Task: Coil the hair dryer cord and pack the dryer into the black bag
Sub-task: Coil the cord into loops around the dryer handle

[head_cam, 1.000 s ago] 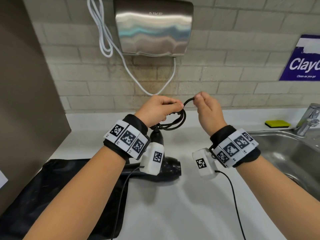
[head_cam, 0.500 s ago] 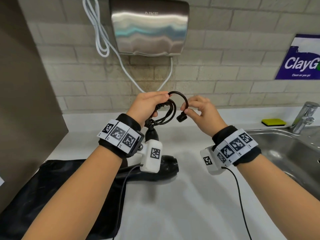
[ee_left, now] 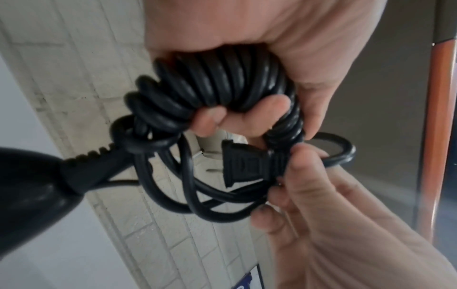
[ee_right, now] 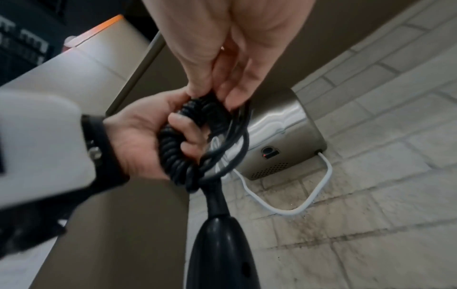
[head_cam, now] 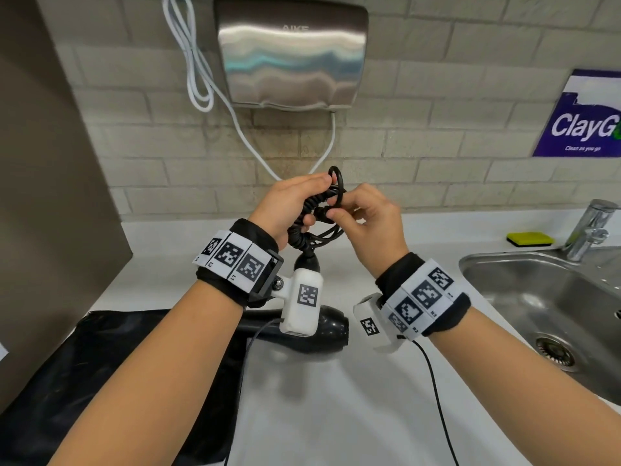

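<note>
Fingers of the left hand [head_cam: 289, 205] clench the coiled cord [ee_left: 217, 86], right hand [head_cam: 369, 218] pinches its plug [ee_left: 247, 163]; dryer [head_cam: 322, 327] half hidden.

Hair dryer [head_cam: 327, 327] glossy black plastic; cord [ee_left: 215, 82] smooth black rubbery. Black bag [head_cam: 100, 364] matt, faint sheen. Hand dryer [head_cam: 290, 58] brushed metal. Sink [head_cam: 524, 297] steel. Counter [head_cam: 336, 415] smooth white. Wall [head_cam: 420, 146] rough brick.

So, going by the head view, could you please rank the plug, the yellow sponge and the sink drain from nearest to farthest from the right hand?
1. Plug: pinched in the right hand itself.
2. Yellow sponge: to the right, on the counter behind the sink.
3. Sink drain: lower right, in the basin. It is only slightly farther than the sponge.
</note>
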Tool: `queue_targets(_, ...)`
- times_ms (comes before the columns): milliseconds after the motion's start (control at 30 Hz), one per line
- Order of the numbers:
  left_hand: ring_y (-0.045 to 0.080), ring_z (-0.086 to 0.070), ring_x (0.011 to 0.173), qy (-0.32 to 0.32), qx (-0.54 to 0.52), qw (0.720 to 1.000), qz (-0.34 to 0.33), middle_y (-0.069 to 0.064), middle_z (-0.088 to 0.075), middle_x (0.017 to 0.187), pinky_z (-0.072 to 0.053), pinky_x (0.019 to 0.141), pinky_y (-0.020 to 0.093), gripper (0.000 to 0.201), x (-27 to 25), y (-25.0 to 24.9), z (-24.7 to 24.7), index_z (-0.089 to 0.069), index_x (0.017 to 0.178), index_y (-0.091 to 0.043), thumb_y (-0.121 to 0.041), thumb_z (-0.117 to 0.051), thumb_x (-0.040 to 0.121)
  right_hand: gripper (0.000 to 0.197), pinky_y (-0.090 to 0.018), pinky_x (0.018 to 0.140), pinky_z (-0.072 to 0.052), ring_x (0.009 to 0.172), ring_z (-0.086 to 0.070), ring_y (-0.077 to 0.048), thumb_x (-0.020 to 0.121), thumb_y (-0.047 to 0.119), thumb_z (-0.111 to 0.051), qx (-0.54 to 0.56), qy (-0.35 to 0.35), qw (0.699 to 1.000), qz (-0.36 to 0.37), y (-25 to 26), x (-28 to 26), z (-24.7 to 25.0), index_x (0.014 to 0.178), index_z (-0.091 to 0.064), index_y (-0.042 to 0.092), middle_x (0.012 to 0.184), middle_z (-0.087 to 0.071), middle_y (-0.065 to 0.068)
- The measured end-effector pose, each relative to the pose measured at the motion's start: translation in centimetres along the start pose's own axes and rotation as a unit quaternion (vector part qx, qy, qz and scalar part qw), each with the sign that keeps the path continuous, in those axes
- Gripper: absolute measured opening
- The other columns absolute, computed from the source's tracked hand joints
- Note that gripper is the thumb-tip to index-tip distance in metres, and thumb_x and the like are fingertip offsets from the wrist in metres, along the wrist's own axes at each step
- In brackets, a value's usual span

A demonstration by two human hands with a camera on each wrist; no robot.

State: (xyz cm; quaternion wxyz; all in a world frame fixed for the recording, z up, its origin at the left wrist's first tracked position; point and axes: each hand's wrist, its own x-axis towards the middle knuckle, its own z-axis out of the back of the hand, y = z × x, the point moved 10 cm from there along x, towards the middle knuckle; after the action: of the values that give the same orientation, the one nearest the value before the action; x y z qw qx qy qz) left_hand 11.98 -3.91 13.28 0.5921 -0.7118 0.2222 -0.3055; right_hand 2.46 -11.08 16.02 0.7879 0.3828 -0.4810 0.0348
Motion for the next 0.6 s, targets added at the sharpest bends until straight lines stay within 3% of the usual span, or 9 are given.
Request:
queue_targets(67, 0.005, -0.037, 0.038, 0.031, -0.012, 0.999, 0.005, 0.006, -0.062, 0.083, -0.029, 0.039, 0.017, 0.017, -0.1, 0.1, -0.7, -0.066, 0.103, -0.025, -0.024, -0.052, 0.093, 0.003, -0.004, 0.062, -0.038, 0.066, -0.048, 0.011, 0.075, 0.001, -0.066, -0.041, -0.015, 0.998, 0.037, 0.6, -0.2, -0.2, 0.077, -0.064, 0.002, 0.071, -0.041, 0.016)
queue_targets(200, 0.006, -0.037, 0.039, 0.063, -0.024, 0.998, 0.014, -0.001, -0.066, 0.083, -0.032, 0.041, 0.018, 0.02, -0.4, 0.1, -1.2, -0.066, 0.102, -0.032, -0.023, -0.05, 0.093, 0.039, -0.005, 0.059, -0.036, 0.06, -0.043, 0.008, 0.075, 0.0, -0.068, -0.063, -0.055, 0.996, 0.02, -0.2, -0.3, 0.7, 0.072, -0.039, 0.027, 0.065, -0.036, 0.013)
queue_targets(300, 0.006, -0.036, 0.038, 0.073, -0.039, 0.996, 0.019, -0.002, -0.067, 0.084, -0.031, 0.04, 0.017, 0.021, -0.4, 0.2, -1.2, -0.068, 0.096, -0.03, -0.022, -0.049, 0.094, 0.052, -0.006, 0.061, -0.038, 0.061, -0.043, 0.009, 0.071, -0.002, -0.071, 0.0, -0.052, 0.999, -0.014, -1.1, 0.0, 1.0, 0.084, -0.032, 0.031, 0.074, -0.039, 0.01)
queue_targets(400, 0.006, -0.035, 0.038, 0.09, -0.038, 0.995, 0.016, -0.004, -0.067, 0.082, -0.029, 0.04, 0.017, 0.022, -0.6, 0.3, -1.8, -0.069, 0.089, -0.027, -0.023, -0.048, 0.094, 0.046, -0.003, 0.075, -0.038, 0.084, -0.048, 0.015, 0.071, 0.001, -0.056, -0.003, 0.036, 0.999, -0.009, -1.1, 0.7, -0.3, 0.109, -0.037, 0.018, 0.095, -0.045, 0.014)
queue_targets(433, 0.006, -0.036, 0.04, 0.089, -0.032, 0.996, 0.009, -0.002, -0.065, 0.083, -0.029, 0.04, 0.017, 0.021, -0.5, 0.3, -1.9, -0.069, 0.089, -0.025, -0.022, -0.049, 0.094, 0.049, -0.003, 0.075, -0.039, 0.084, -0.05, 0.015, 0.073, -0.002, -0.051, -0.004, 0.079, 0.997, -0.014, -1.3, 0.8, -0.9, 0.117, -0.038, 0.014, 0.097, -0.047, 0.014)
queue_targets(533, 0.01, -0.041, 0.05, 0.063, -0.023, 0.998, -0.014, 0.005, -0.061, 0.081, -0.028, 0.038, 0.015, 0.017, -0.4, 0.1, -1.6, -0.069, 0.087, -0.021, -0.023, -0.053, 0.092, 0.049, -0.007, 0.058, -0.039, 0.062, -0.052, 0.007, 0.079, -0.01, -0.045, -0.022, 0.17, 0.985, -0.037, -1.9, 0.8, -2.4, 0.123, -0.039, 0.01, 0.079, -0.051, 0.012)
queue_targets(600, 0.008, -0.043, 0.047, 0.044, -0.024, 0.999, -0.014, 0.003, -0.062, 0.075, -0.028, 0.037, 0.015, 0.015, -0.5, 0.1, -1.3, -0.069, 0.083, -0.02, -0.028, -0.057, 0.088, 0.045, -0.011, 0.059, -0.038, 0.063, -0.051, 0.001, 0.081, -0.003, -0.046, -0.041, 0.187, 0.981, -0.046, -2.2, 0.9, -2.7, 0.123, -0.039, 0.01, 0.074, -0.054, 0.007)
